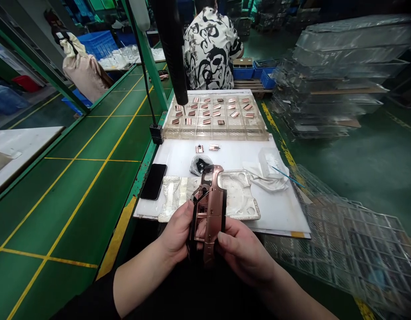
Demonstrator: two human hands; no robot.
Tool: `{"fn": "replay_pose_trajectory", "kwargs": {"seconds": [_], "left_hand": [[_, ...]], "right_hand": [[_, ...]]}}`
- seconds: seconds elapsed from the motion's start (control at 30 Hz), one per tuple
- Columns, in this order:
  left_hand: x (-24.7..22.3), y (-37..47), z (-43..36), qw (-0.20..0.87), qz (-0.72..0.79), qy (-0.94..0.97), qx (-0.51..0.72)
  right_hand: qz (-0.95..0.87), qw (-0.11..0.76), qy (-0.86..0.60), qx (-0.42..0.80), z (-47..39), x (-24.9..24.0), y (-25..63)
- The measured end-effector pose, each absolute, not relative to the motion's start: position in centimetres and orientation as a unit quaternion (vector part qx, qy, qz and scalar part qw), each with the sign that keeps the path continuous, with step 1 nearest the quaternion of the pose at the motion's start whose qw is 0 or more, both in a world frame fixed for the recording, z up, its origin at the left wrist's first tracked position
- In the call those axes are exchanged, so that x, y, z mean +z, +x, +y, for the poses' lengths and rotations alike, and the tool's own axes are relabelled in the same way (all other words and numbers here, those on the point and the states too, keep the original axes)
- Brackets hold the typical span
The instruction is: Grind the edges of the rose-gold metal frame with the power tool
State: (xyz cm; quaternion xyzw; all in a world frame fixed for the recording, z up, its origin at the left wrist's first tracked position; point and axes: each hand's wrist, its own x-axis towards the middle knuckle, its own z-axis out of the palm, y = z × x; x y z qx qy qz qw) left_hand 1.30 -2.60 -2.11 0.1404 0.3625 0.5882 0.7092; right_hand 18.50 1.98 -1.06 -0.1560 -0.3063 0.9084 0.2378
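Note:
My left hand [176, 231] and my right hand [242, 253] together hold a rose-gold metal frame part [209, 209] upright, low in the centre of view, just in front of the white work mat [275, 213]. Each hand grips one side of the part, thumbs on its face. Behind the part a white moulded fixture [240, 195] lies on the mat. Two small copper-coloured pieces [207, 148] lie loose farther back, near a clear tray [218, 129] that holds several such pieces in compartments.
A black phone [153, 181] lies at the mat's left edge. A black pole [172, 49] hangs over the tray. Stacks of clear plastic trays [335, 75] stand at right, more [352, 249] at lower right. A person in a patterned shirt [210, 49] works beyond. A green conveyor [75, 178] runs at left.

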Motion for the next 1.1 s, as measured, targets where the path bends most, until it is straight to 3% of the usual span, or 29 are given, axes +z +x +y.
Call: {"fn": "replay_pose_trajectory", "kwargs": {"seconds": [0.47, 0.83, 0.93, 1.1], "left_hand": [[-1.8, 2.2, -2.7, 0.679, 0.413, 0.145, 0.589], [-1.6, -0.6, -4.3, 0.592, 0.472, 0.139, 0.638], [-1.1, -4.0, -5.2, 0.502, 0.54, 0.133, 0.662], [-0.8, -15.4, -8.7, 0.216, 0.725, 0.126, 0.642]], "right_hand": [[-0.246, 0.225, -0.145, 0.931, 1.8, -1.8, 18.7], [-0.417, 0.246, -0.301, 0.821, 1.5, -2.1, 18.6], [-0.475, 0.226, -0.306, 0.794, 2.0, -2.3, 19.3], [-0.528, 0.226, -0.36, 0.735, 3.6, -3.3, 20.8]]}}
